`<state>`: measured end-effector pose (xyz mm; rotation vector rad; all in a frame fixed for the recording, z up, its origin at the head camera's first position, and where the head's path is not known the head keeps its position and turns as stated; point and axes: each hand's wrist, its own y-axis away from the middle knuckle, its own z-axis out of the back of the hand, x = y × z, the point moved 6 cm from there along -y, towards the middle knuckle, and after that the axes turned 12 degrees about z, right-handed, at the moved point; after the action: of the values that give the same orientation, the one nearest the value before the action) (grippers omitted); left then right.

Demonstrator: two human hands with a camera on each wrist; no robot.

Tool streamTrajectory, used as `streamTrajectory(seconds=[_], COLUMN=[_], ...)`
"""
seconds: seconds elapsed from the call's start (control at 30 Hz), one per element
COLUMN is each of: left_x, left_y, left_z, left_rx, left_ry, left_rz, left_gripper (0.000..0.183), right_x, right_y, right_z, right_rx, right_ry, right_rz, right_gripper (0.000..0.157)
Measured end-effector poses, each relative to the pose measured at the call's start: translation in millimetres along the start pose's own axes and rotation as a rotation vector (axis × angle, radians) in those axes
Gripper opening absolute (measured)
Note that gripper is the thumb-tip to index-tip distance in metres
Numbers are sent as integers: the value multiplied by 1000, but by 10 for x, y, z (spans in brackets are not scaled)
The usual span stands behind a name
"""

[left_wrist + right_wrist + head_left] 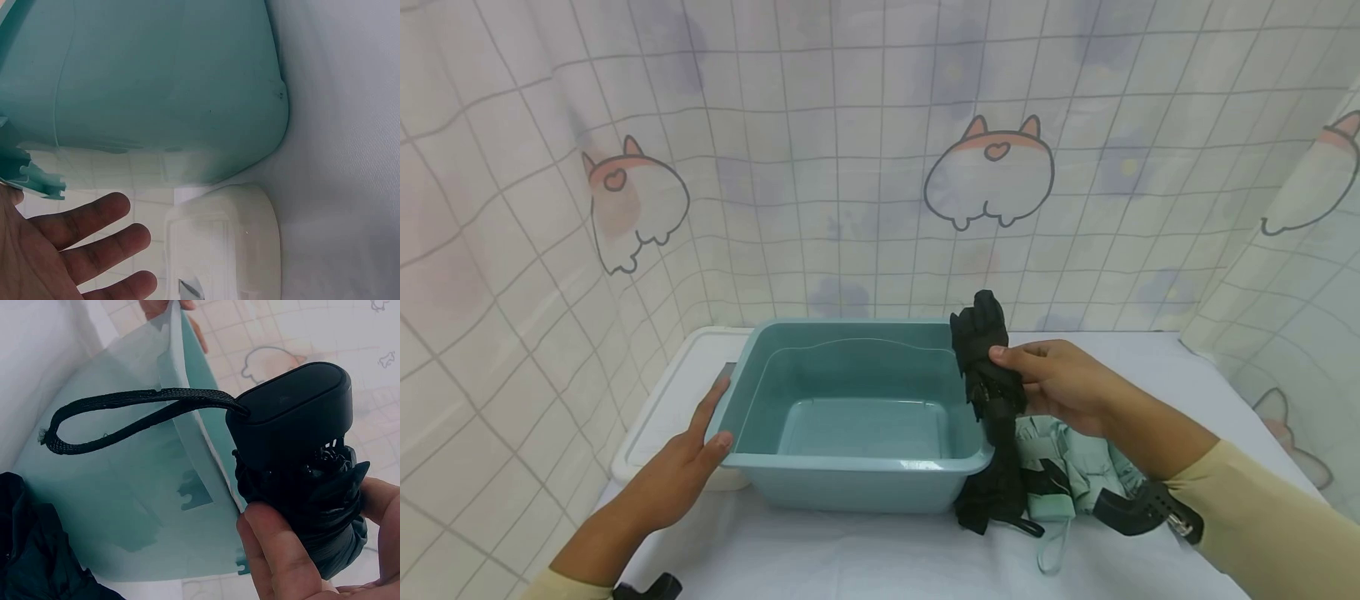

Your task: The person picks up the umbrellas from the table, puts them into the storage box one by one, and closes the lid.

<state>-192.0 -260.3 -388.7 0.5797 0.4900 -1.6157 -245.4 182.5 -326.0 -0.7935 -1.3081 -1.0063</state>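
Observation:
A black folding umbrella [985, 354] is upright at the right rim of a teal plastic basin [865, 464]. My right hand [1063, 379] grips its bunched cloth between thumb and fingers. In the right wrist view the umbrella's handle [290, 403] shows, with a looped wrist strap [137, 406]. My left hand [681, 467] touches the basin's left rim, its fingers [106, 253] straight and spread along the outside in the left wrist view. Below the held umbrella, more black cloth [996, 492] lies against the basin's right side.
A mint-green folded umbrella [1082, 467] with a strap lies on the white table right of the basin. Behind the basin's left side is a white lidded box [658, 408]. A patterned curtain [850, 167] hangs around the back and sides.

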Motion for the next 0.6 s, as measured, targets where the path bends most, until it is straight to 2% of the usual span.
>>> streamTrajectory(seconds=[0.17, 0.4, 0.6], left_x=[3, 5, -2], left_y=[-2, -2, -4], left_z=[-5, -6, -14], left_rx=[3, 3, -1], left_ry=[-4, 2, 0], left_rz=[11, 21, 20], left_gripper=[67, 66, 67], right_x=[-1, 25, -3], right_y=[11, 26, 55], right_z=[-2, 18, 52], right_rx=[7, -23, -39], right_ry=[22, -11, 24], right_rz=[7, 36, 21], right_gripper=[82, 65, 65])
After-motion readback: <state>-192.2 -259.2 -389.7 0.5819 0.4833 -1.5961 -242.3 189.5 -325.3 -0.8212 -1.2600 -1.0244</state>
